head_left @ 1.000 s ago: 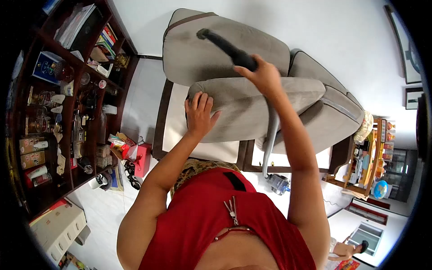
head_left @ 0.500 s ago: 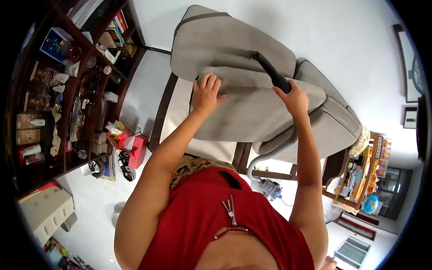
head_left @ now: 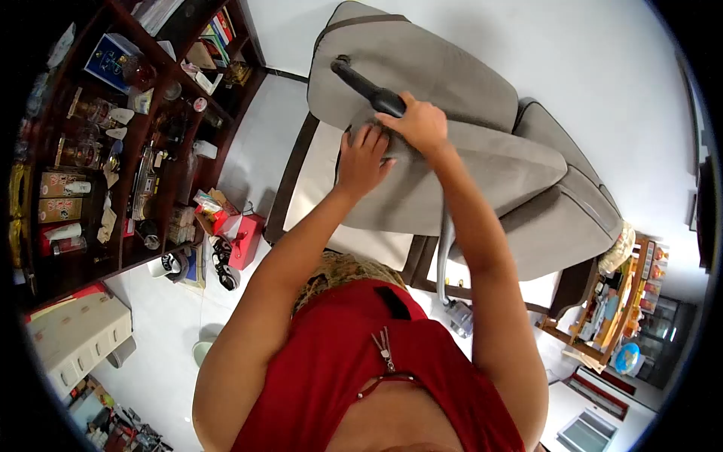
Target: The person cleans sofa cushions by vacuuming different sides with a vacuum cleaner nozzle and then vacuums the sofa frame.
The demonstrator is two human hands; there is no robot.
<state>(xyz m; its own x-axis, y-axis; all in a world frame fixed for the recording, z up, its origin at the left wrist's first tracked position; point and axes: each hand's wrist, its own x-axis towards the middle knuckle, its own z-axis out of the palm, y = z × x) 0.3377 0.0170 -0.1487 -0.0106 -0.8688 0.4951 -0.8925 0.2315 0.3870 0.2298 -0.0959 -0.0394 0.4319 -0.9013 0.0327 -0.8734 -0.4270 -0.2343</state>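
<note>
My right hand (head_left: 422, 124) is closed around the black handle of a vacuum cleaner wand (head_left: 365, 87). The wand's tip rests against the grey sofa back cushion (head_left: 422, 64), near its left end. Just below, my left hand (head_left: 365, 158) has its fingers curled over the upper edge of a grey seat cushion (head_left: 429, 188), which is tilted up off the sofa base (head_left: 312, 184). From the wand, a grey hose (head_left: 444, 260) runs down behind my right forearm to the vacuum cleaner body (head_left: 459, 318) on the floor, partly hidden by my arm.
A dark wooden shelf (head_left: 124, 162) full of jars, boxes and books stands to the left. Near it on the floor are a red box (head_left: 245, 241) and a pair of sandals (head_left: 224, 264). A white drawer cabinet (head_left: 83, 339) is at lower left, a wooden rack (head_left: 614, 301) at right.
My right hand has carried the wand leftward along the back cushion, from near the middle to its left end. My left hand stays on the seat cushion; the view has shifted slightly.
</note>
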